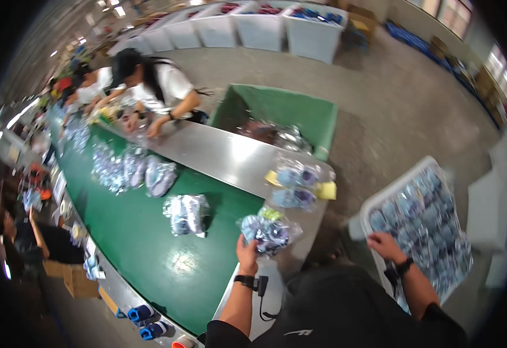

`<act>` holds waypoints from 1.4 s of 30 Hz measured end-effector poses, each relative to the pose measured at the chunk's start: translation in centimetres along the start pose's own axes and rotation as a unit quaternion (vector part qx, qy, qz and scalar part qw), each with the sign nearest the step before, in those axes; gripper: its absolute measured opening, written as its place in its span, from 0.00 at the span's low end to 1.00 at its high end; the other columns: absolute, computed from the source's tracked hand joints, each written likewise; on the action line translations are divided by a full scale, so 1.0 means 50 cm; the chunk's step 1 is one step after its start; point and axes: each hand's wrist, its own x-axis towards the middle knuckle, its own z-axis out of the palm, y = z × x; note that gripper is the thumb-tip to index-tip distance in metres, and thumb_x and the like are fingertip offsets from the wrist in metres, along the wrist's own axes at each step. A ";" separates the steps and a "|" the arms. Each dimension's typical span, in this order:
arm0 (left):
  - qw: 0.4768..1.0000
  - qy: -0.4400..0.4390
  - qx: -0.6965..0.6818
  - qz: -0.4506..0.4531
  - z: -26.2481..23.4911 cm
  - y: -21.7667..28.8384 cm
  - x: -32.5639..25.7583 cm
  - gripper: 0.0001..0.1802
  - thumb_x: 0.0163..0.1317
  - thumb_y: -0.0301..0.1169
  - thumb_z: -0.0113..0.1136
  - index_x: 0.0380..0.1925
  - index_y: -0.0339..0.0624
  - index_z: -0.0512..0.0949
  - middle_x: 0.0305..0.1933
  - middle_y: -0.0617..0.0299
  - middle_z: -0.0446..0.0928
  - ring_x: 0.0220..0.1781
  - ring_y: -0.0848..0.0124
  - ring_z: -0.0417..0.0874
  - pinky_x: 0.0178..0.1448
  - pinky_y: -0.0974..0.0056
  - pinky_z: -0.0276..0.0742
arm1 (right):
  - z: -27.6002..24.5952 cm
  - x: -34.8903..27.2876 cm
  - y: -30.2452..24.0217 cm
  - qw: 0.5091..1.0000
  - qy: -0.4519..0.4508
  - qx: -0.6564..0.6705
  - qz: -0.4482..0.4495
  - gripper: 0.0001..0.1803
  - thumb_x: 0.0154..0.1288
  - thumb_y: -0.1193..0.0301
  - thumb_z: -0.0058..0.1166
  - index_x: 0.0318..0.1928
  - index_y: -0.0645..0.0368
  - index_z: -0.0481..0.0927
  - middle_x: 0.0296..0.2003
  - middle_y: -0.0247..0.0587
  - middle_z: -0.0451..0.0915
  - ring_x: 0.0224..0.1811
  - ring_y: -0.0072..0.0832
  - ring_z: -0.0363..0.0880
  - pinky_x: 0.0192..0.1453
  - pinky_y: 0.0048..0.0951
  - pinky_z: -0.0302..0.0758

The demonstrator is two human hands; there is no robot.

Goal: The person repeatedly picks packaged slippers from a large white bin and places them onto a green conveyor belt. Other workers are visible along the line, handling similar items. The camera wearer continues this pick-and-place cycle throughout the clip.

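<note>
My left hand (246, 255) is closed on the near left side of a clear bag of light blue shoes (271, 232), at the right end of the green conveyor belt (149, 255). A yellow-green patch shows at the far side of that bag. My right hand (386, 246) is over the left rim of a white bin (372, 203), its fingers curled with nothing visible in them. Many bagged blue shoes (422, 217) fill the bin. Another bagged pair (187, 214) lies on the belt, apart from my hands.
Beside the belt, bagged shoes with yellow paper (297, 188) lie on a metal ledge (224, 156). Beyond it is a green bin (276, 101). A co-worker (155, 87) leans over the ledge. Blue shoes (149, 322) stand at the near left edge. White tubs (314, 37) line the back.
</note>
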 end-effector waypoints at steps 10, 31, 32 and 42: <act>0.930 -0.333 0.019 -0.155 0.225 0.117 -0.118 0.37 0.56 0.32 0.56 0.68 0.32 0.65 0.60 0.54 0.78 0.58 0.64 0.81 0.64 0.60 0.76 | -0.077 0.032 -0.142 0.988 0.030 0.149 -0.040 0.15 0.71 0.65 0.57 0.49 0.64 0.81 0.36 0.34 0.82 0.38 0.20 0.80 0.44 0.25 0.76; 0.870 -0.419 0.248 -0.069 0.651 -0.045 -0.215 0.25 0.73 0.35 0.53 0.67 0.38 0.69 0.56 0.54 0.79 0.55 0.68 0.80 0.52 0.60 0.76 | -0.315 -0.105 0.123 0.937 0.070 0.328 0.094 0.25 0.69 0.50 0.59 0.45 0.63 0.85 0.33 0.33 0.83 0.32 0.18 0.79 0.35 0.25 0.76; 0.876 -0.400 0.261 -0.066 0.642 -0.063 -0.210 0.27 0.71 0.34 0.56 0.67 0.38 0.68 0.55 0.54 0.80 0.50 0.68 0.82 0.48 0.62 0.76 | -0.344 -0.126 0.171 0.923 0.089 0.357 0.111 0.24 0.68 0.50 0.60 0.45 0.61 0.85 0.32 0.32 0.83 0.31 0.18 0.79 0.33 0.24 0.77; 0.833 -0.235 0.481 -0.142 0.499 -0.110 -0.254 0.28 0.71 0.35 0.57 0.68 0.41 0.65 0.52 0.54 0.80 0.50 0.64 0.82 0.52 0.60 0.80 | -0.603 -0.279 0.657 0.592 0.584 0.530 0.166 0.17 0.67 0.57 0.62 0.37 0.59 0.80 0.23 0.32 0.78 0.18 0.22 0.74 0.21 0.27 0.69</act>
